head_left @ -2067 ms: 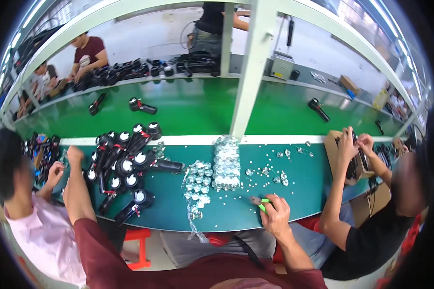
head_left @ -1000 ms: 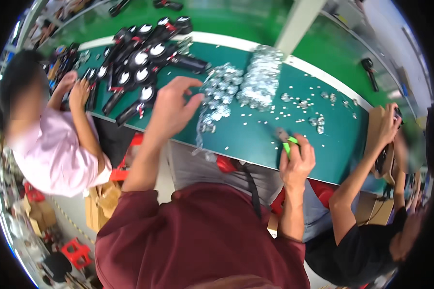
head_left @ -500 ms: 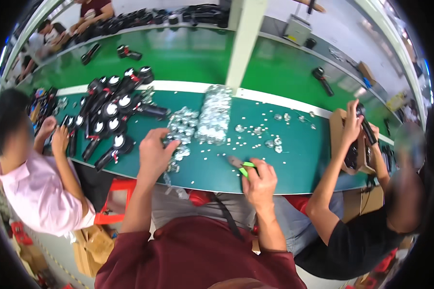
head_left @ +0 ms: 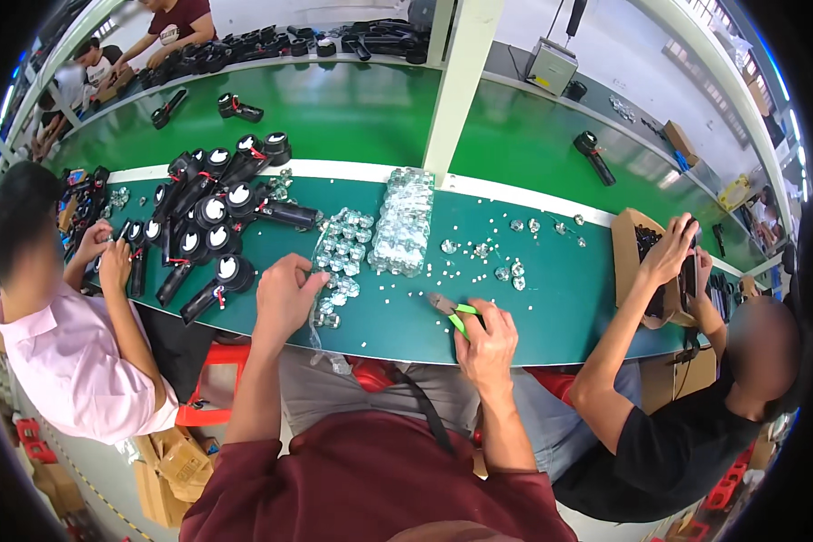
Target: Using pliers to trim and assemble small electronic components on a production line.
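Note:
My right hand (head_left: 488, 346) is closed round diagonal cutters (head_left: 448, 307) with bright green handles. The jaws of the cutters point up and left over the green tabletop. My left hand (head_left: 286, 298) has its fingers drawn together at the edge of a pile of small shiny, clear-and-silver round parts (head_left: 344, 242). Anything its fingertips pinch is too small to make out. Beside that pile stands a stacked block of the same shiny parts (head_left: 401, 221), wrapped in clear plastic. Small white bits (head_left: 431, 275) and several loose shiny parts (head_left: 502, 272) lie scattered beyond the cutters.
Black flashlight-like housings (head_left: 210, 210) are heaped at left, near a person in a pink shirt (head_left: 90, 361). At right, a person in black (head_left: 668, 452) works over a cardboard box (head_left: 630, 262). A white post (head_left: 461, 99) rises behind the tabletop, before a green belt (head_left: 334, 108).
My left hand's fingers have come closer together at the shiny pile. The right hand with the cutters has barely moved. The view has shifted slightly.

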`<act>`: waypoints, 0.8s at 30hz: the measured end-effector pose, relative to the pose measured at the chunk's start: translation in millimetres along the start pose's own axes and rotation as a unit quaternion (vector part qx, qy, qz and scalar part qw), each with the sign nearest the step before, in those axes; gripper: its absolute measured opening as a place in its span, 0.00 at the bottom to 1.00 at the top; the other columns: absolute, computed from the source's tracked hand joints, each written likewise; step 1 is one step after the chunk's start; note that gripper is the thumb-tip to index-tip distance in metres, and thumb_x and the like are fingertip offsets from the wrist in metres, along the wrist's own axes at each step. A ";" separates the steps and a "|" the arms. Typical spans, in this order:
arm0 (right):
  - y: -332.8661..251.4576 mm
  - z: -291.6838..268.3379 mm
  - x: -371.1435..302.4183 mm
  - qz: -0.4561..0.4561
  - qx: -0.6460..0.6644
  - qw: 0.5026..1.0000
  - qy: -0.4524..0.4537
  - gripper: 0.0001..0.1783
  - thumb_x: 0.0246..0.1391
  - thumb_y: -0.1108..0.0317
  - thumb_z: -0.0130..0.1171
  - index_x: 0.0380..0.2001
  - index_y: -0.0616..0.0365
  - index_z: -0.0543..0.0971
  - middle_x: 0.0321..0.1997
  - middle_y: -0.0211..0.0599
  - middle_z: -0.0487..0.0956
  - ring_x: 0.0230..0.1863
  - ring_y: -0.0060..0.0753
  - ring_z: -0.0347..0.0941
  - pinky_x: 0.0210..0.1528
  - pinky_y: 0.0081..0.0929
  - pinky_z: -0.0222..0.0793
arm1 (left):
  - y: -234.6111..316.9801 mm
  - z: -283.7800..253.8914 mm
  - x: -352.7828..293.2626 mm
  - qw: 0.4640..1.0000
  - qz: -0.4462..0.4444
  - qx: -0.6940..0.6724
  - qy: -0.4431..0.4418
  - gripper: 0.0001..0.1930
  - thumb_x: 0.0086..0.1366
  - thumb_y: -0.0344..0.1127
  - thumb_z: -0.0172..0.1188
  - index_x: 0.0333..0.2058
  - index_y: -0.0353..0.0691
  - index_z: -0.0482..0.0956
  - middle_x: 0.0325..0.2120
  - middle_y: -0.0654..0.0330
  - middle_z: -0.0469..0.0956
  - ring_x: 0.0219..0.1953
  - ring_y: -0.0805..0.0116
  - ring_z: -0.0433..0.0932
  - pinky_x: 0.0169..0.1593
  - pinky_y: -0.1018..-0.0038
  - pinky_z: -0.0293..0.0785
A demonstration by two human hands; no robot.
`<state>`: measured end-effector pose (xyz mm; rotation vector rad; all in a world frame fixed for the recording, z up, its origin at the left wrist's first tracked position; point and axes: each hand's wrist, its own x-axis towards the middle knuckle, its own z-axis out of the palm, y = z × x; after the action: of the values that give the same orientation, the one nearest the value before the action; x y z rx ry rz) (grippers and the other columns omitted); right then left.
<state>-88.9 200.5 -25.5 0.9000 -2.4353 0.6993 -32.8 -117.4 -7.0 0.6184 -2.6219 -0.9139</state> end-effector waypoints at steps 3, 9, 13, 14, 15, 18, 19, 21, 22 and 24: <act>-2.7 -3.7 4.5 -0.004 0.005 1.000 0.002 0.15 0.40 0.76 0.68 0.36 0.58 0.83 0.45 0.42 0.80 0.43 0.50 0.78 0.48 0.42 0.74 | -14.2 7.8 3.4 0.982 -0.059 -0.180 0.016 0.12 0.55 0.32 0.74 0.32 0.32 0.80 0.19 0.63 0.76 0.21 0.74 0.73 0.27 0.74 0.70; -6.8 -3.6 1.4 0.009 0.012 1.000 0.020 0.15 0.40 0.77 0.68 0.36 0.60 0.83 0.46 0.42 0.80 0.44 0.50 0.77 0.46 0.42 0.73 | 0.3 -1.1 -1.7 0.932 -0.055 -0.358 0.030 0.07 0.63 0.27 0.68 0.36 0.32 0.78 0.25 0.64 0.80 0.24 0.80 0.76 0.24 0.83 0.70; -3.4 1.8 0.9 0.001 0.032 0.999 0.028 0.15 0.41 0.76 0.68 0.37 0.59 0.83 0.47 0.42 0.79 0.44 0.50 0.77 0.46 0.42 0.73 | -1.0 -0.3 -6.8 0.893 -0.082 -0.437 0.070 0.07 0.66 0.28 0.65 0.39 0.32 0.79 0.28 0.61 0.81 0.26 0.76 0.79 0.23 0.82 0.74; -3.0 1.4 3.6 0.002 0.030 0.999 0.018 0.15 0.42 0.75 0.67 0.38 0.59 0.83 0.48 0.42 0.79 0.44 0.50 0.77 0.46 0.42 0.73 | -4.3 -0.9 -11.8 0.887 -0.088 -0.441 0.100 0.08 0.66 0.28 0.65 0.40 0.31 0.79 0.29 0.60 0.81 0.26 0.76 0.79 0.23 0.82 0.74; -7.3 2.6 2.4 0.002 0.033 0.999 0.005 0.15 0.43 0.75 0.66 0.38 0.59 0.83 0.48 0.43 0.79 0.44 0.50 0.76 0.45 0.42 0.73 | -7.0 -1.3 -15.4 0.881 -0.083 -0.455 0.096 0.09 0.66 0.28 0.65 0.41 0.30 0.79 0.30 0.59 0.82 0.26 0.74 0.80 0.26 0.78 0.77; -1.2 -1.3 -4.7 0.010 -0.011 1.000 0.010 0.16 0.42 0.74 0.66 0.39 0.59 0.83 0.49 0.42 0.79 0.44 0.49 0.76 0.45 0.43 0.72 | 2.5 9.6 -9.6 0.844 -0.080 -0.529 0.037 0.10 0.69 0.28 0.62 0.46 0.29 0.80 0.34 0.59 0.81 0.31 0.71 0.81 0.36 0.75 0.83; -0.4 -2.5 -4.1 0.020 -0.010 1.000 0.016 0.16 0.43 0.75 0.67 0.39 0.59 0.84 0.48 0.43 0.80 0.42 0.49 0.76 0.44 0.42 0.72 | 2.5 14.5 -9.2 0.827 -0.076 -0.557 0.028 0.10 0.69 0.27 0.62 0.46 0.28 0.80 0.34 0.59 0.81 0.32 0.70 0.82 0.37 0.73 0.84; -2.6 0.5 -0.4 0.065 0.025 0.997 0.041 0.12 0.47 0.76 0.66 0.38 0.63 0.84 0.48 0.45 0.80 0.39 0.48 0.78 0.41 0.39 0.74 | 4.1 14.8 -13.3 0.806 -0.088 -0.584 0.026 0.10 0.68 0.26 0.63 0.46 0.27 0.79 0.34 0.57 0.82 0.32 0.70 0.83 0.38 0.74 0.83; -6.0 3.9 2.5 0.096 0.068 0.992 0.051 0.11 0.49 0.76 0.66 0.38 0.64 0.84 0.47 0.45 0.80 0.39 0.47 0.79 0.40 0.37 0.75 | 6.2 11.2 -16.3 0.796 -0.092 -0.598 0.029 0.10 0.67 0.26 0.64 0.45 0.27 0.79 0.33 0.57 0.82 0.31 0.70 0.83 0.38 0.75 0.82; -16.1 3.6 14.4 0.121 0.134 0.981 0.072 0.09 0.54 0.74 0.65 0.38 0.66 0.85 0.46 0.46 0.80 0.38 0.41 0.80 0.37 0.31 0.76 | 4.9 9.9 -21.7 0.786 -0.098 -0.609 0.034 0.11 0.67 0.26 0.64 0.45 0.26 0.78 0.34 0.56 0.83 0.31 0.69 0.83 0.38 0.75 0.82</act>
<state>-88.5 181.1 -15.3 0.6251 -2.3787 1.1612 -19.5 -98.3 -14.1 0.4887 -1.3548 -2.2163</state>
